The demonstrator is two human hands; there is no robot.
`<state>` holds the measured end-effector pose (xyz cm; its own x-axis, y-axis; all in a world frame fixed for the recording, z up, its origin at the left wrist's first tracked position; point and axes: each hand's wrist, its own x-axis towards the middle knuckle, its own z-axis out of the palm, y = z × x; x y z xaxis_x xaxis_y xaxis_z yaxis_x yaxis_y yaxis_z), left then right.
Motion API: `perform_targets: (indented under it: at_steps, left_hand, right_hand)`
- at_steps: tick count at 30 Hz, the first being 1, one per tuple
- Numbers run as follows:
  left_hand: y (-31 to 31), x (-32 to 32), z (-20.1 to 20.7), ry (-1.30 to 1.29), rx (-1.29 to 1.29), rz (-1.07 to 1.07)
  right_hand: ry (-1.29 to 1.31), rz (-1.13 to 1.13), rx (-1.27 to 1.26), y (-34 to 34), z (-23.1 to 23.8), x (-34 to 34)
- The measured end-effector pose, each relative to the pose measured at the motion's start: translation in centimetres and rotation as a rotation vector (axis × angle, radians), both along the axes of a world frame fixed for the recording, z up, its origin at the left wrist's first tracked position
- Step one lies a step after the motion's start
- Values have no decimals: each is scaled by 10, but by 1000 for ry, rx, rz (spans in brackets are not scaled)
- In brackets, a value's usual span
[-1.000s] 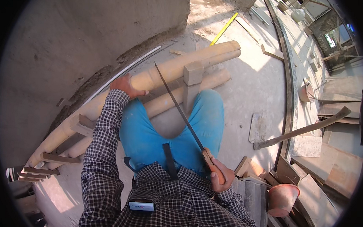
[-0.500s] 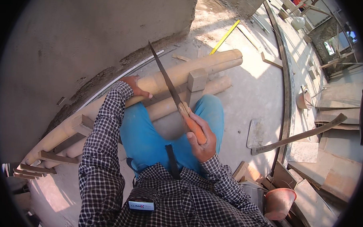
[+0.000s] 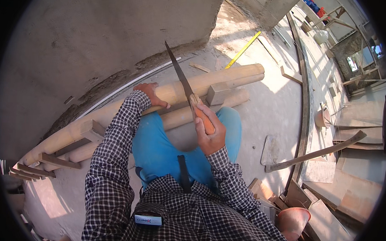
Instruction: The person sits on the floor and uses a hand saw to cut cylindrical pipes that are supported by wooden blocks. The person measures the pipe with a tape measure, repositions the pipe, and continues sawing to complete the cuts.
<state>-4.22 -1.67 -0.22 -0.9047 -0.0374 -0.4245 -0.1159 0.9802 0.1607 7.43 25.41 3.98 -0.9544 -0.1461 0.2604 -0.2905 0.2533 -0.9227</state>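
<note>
A handsaw [image 3: 179,75] with a dark tapering blade is in my right hand [image 3: 211,136], whose fingers wrap round its orange and wooden handle. The blade slants up and to the left, across the upper of two thick bamboo poles [image 3: 235,73]. My left hand [image 3: 153,95] grips that pole to the left of the blade, thumb on the near side. The lower bamboo pole [image 3: 176,117] runs alongside, nearer my legs. Wooden crosspieces join the two, among them a short block [image 3: 218,93] right of the saw and another [image 3: 92,131] by my left forearm.
A grey wall [image 3: 102,41] rises at the far left, with a thin white pipe [image 3: 130,83] along its foot. Beyond the poles lies a yellow measuring stick [image 3: 243,50]. To the right are a long-handled hoe [image 3: 315,152], an orange bucket [image 3: 293,221] and loose boards [image 3: 325,214].
The saw and my right hand have shifted slightly up the picture relative to my knees. My left hand keeps its grip on the pole. The whole view has tilted a little.
</note>
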Motion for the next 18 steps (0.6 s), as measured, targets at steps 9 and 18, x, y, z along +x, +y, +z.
perform_targets:
  at_steps: [9,18]
  left_hand:
    - [16,2,-13,27,64,2]
    - [-10,8,-15,70,48,11]
  right_hand:
    - [-75,-6,140,96,41,114]
    - [19,24,120,67,14,84]
